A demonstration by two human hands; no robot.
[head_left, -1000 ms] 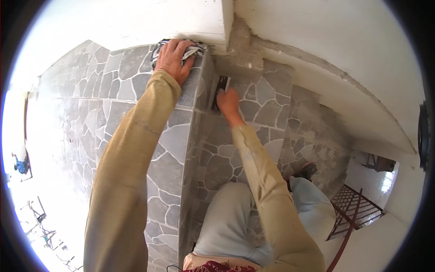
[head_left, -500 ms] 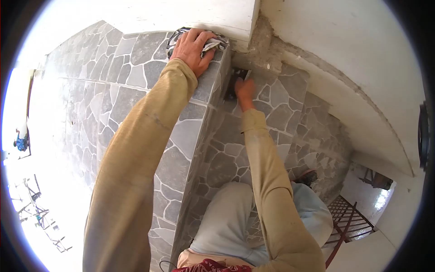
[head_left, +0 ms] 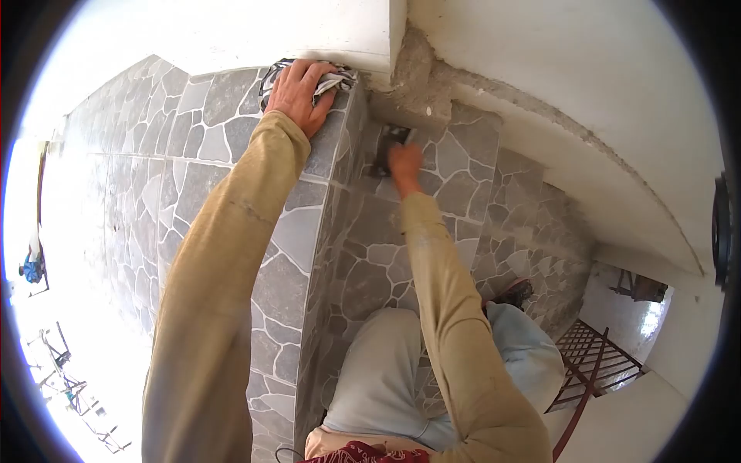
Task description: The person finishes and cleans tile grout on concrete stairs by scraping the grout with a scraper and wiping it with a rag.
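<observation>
Head view. Left hand (head_left: 297,94) pressed flat, fingers spread, pinning a striped rag (head_left: 328,79) against the top of the stone-pattern tiled wall (head_left: 285,231), just under the white ledge (head_left: 309,38). Right hand (head_left: 404,163) clenched around a small dark scraper-like tool (head_left: 388,145), blade laid on the tiles of the adjoining wall face, just below the rough mortar patch (head_left: 421,81) at the corner.

Risks, as judged: blade scoring the tile glaze if tilted too steeply; rag slipping from the outer corner if left-hand pressure eases; footing uncertain, given the metal grille (head_left: 598,363) well below.

Count: two hands, one rag, one tool, one mortar patch, one grille. Exact type of tool not discernible.
</observation>
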